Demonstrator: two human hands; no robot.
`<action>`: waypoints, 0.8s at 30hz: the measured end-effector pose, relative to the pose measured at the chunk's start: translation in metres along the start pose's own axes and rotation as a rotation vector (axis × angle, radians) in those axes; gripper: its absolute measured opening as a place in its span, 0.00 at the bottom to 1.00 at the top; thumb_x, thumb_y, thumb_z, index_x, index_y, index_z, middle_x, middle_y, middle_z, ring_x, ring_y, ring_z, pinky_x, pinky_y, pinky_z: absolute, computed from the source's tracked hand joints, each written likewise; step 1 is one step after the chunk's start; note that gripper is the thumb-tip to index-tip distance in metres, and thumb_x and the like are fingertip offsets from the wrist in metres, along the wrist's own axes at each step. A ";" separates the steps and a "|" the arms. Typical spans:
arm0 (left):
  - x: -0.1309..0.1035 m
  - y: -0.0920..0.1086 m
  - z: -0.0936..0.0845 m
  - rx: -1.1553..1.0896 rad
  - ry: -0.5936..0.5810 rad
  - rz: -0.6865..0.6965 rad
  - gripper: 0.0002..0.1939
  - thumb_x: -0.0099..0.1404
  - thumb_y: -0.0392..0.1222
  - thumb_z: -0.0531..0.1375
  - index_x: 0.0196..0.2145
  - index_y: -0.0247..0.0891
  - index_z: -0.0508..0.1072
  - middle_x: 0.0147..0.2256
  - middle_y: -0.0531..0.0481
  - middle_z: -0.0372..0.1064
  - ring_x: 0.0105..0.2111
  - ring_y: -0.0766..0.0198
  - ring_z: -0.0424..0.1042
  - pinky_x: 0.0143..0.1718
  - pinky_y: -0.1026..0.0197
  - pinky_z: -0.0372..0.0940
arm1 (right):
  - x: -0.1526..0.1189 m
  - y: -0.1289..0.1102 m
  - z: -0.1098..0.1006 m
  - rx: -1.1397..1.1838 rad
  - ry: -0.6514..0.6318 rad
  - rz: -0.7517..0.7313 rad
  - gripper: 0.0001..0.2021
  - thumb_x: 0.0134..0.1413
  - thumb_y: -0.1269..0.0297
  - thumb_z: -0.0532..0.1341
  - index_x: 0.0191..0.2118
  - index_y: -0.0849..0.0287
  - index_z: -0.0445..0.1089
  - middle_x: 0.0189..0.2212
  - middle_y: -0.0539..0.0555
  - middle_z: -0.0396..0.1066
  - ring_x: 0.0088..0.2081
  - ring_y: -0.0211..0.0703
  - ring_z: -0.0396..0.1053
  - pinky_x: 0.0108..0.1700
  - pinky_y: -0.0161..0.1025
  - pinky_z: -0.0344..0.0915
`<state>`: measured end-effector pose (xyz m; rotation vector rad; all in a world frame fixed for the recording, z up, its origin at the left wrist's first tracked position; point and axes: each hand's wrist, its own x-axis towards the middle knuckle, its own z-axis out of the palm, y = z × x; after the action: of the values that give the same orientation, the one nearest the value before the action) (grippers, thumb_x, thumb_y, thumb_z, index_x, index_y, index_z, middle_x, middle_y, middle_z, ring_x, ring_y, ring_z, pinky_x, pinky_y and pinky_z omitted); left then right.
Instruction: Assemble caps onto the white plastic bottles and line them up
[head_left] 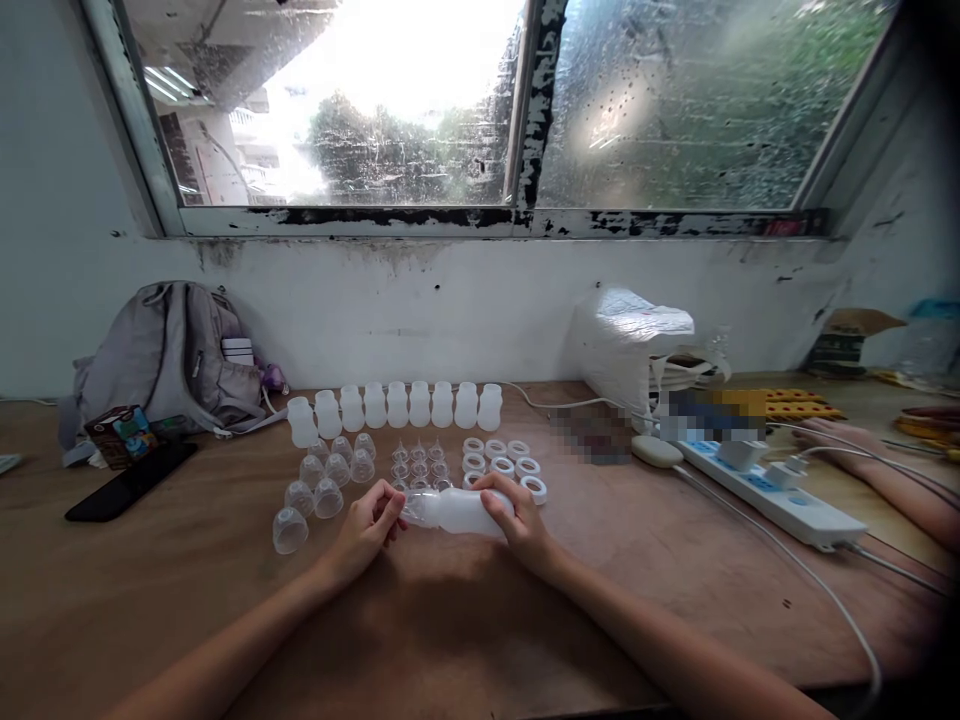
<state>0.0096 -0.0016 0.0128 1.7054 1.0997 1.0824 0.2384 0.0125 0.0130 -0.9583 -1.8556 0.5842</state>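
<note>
A frosted white baby bottle lies sideways in the air between my hands, just above the front of the table. My right hand is wrapped round its base end. The fingertips of my left hand pinch the clear end piece; whether this is a cap or a teat I cannot tell. Behind my hands stand clear teats in rows, with white collar rings to their right. Clear domed caps are grouped on the left. Several frosted bottle bodies form a line at the back.
A grey backpack, a small box and a black phone lie on the left. Rightward are a white bag, a white round-ended device and a power strip with cables. Another person's hand rests far right.
</note>
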 end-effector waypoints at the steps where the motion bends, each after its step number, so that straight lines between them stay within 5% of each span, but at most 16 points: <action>1: -0.001 0.000 0.001 -0.007 -0.006 0.007 0.16 0.62 0.53 0.48 0.28 0.37 0.60 0.22 0.54 0.63 0.20 0.70 0.60 0.21 0.69 0.56 | 0.000 -0.001 0.000 -0.005 -0.007 -0.017 0.13 0.54 0.59 0.48 0.31 0.60 0.64 0.26 0.52 0.66 0.28 0.39 0.63 0.29 0.34 0.57; 8: -0.008 -0.003 0.009 -0.055 -0.104 -0.009 0.15 0.64 0.51 0.41 0.39 0.39 0.57 0.15 0.60 0.55 0.13 0.71 0.55 0.15 0.70 0.50 | -0.005 -0.005 0.001 -0.089 -0.057 -0.208 0.09 0.52 0.62 0.50 0.34 0.60 0.64 0.26 0.52 0.66 0.26 0.38 0.63 0.28 0.34 0.58; 16: -0.025 0.001 0.023 0.106 0.128 0.190 0.10 0.65 0.44 0.43 0.31 0.38 0.58 0.18 0.58 0.55 0.18 0.71 0.55 0.19 0.69 0.50 | -0.017 -0.017 0.009 -0.076 -0.006 -0.457 0.10 0.47 0.67 0.50 0.37 0.61 0.63 0.25 0.54 0.64 0.24 0.40 0.62 0.26 0.36 0.58; 24: -0.034 -0.012 0.027 0.106 0.123 0.295 0.06 0.64 0.41 0.44 0.32 0.39 0.56 0.19 0.57 0.57 0.18 0.71 0.55 0.20 0.69 0.51 | -0.021 -0.015 0.011 -0.104 0.052 -0.619 0.16 0.43 0.69 0.50 0.41 0.61 0.61 0.25 0.55 0.63 0.23 0.40 0.61 0.24 0.37 0.57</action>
<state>0.0234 -0.0347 -0.0138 1.9509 1.0171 1.3474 0.2288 -0.0135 0.0076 -0.4115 -2.0129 0.0854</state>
